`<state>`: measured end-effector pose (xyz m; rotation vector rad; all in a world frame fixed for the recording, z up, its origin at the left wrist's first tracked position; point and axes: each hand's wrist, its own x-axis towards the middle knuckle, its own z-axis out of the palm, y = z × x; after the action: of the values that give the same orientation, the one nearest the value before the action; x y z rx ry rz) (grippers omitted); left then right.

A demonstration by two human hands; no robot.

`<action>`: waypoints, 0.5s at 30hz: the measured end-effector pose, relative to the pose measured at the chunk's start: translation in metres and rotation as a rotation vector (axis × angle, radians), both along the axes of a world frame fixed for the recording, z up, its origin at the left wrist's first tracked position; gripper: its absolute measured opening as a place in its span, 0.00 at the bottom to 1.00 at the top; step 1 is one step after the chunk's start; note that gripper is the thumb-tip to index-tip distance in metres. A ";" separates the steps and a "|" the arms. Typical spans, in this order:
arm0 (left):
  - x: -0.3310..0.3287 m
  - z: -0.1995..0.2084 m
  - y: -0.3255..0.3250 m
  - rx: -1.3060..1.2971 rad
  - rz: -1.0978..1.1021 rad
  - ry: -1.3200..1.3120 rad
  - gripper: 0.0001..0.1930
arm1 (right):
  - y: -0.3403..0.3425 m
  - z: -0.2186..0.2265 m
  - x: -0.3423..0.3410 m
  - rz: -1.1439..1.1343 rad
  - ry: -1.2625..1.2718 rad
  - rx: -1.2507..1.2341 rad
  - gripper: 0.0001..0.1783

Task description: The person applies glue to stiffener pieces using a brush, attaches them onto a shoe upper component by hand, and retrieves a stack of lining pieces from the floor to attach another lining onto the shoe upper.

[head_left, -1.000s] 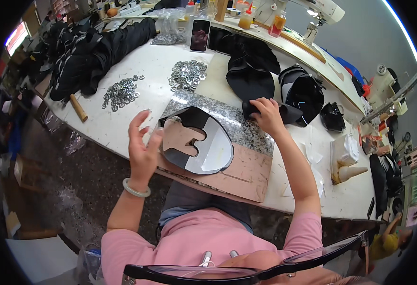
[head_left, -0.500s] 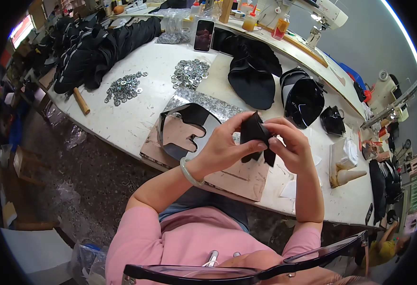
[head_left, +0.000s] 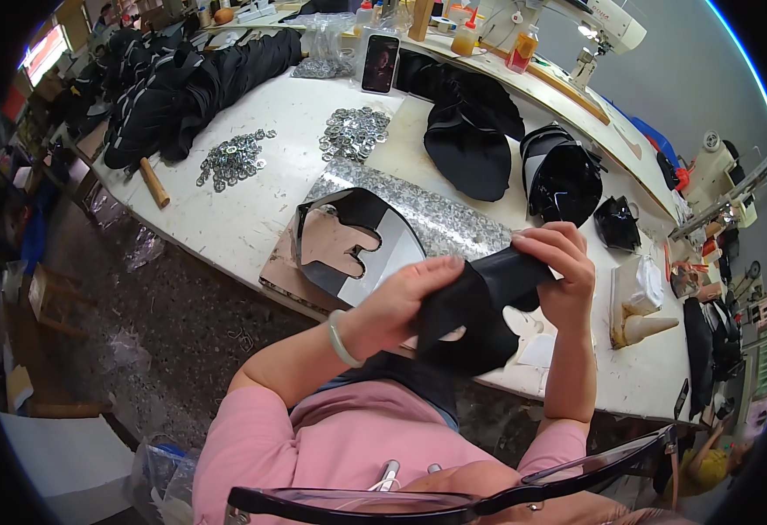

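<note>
A flexible black piece with cut-out openings is stretched between my hands over the front of the worktable. My left hand pinches its left edge, thumb on top. At its upper right end my right hand grips it with bent fingers. Just left of the hands, a curved black and white piece stands on a speckled slab, and a deep notch shows in its inner shape. Flat black pieces lie beyond my hands, beside glossy black nested pieces.
Two heaps of small metal rings, the left heap and the right heap, lie on the table. A wooden handle is at the left edge. A phone stands upright behind. A sewing machine is at back right.
The black piece was folded up small between my fingers. It is now opened out, lower and wider, and my hands have moved apart.
</note>
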<state>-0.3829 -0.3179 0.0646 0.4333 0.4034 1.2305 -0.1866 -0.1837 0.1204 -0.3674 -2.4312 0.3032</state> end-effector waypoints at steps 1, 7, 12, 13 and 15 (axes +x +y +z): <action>0.012 -0.010 0.003 0.011 0.082 -0.005 0.13 | -0.005 -0.001 -0.003 0.002 -0.002 -0.001 0.30; 0.029 -0.013 0.020 0.069 0.296 0.000 0.11 | -0.047 -0.010 0.021 -0.324 0.188 -0.348 0.31; 0.057 -0.015 0.025 0.192 0.316 0.282 0.13 | -0.074 -0.040 0.015 -0.215 0.480 -0.752 0.46; 0.058 -0.019 0.026 0.310 0.400 0.369 0.12 | -0.072 -0.045 0.011 -0.262 0.530 -0.720 0.45; 0.049 -0.019 0.019 0.305 0.409 0.378 0.12 | -0.064 -0.047 0.009 -0.253 0.457 -0.703 0.38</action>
<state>-0.3339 -0.2992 0.0458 0.8841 0.6519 1.6208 -0.1775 -0.2475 0.0731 -0.8004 -1.7459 1.0097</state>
